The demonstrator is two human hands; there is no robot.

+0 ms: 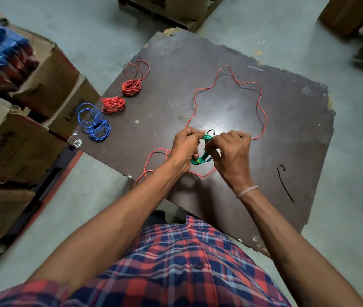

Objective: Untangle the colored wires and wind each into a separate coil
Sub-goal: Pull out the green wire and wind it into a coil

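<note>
Head view, looking down past a plaid shirt [176, 262] at both bare forearms reaching over a dark board [286, 129]. The left hand [185, 149] and the right hand [231, 151] are side by side just above the board, both closed around a small green wire coil [201, 159] held between them; a yellow mark shows on its lower strands. A pale band [248, 191] circles the right wrist. Off to the right, a short black wire [284, 185] lies alone on the board. Beyond the hands, a long loose red wire [229, 69] snakes in a wide loop across the board, trailing back under the left wrist. Over on the left edge sit a blue coil [94, 122], then a red coil [112, 104], then a second red coil [131, 87] with slack loops farther back. Cardboard boxes [32, 111] are stacked beside the board on the left.
</note>
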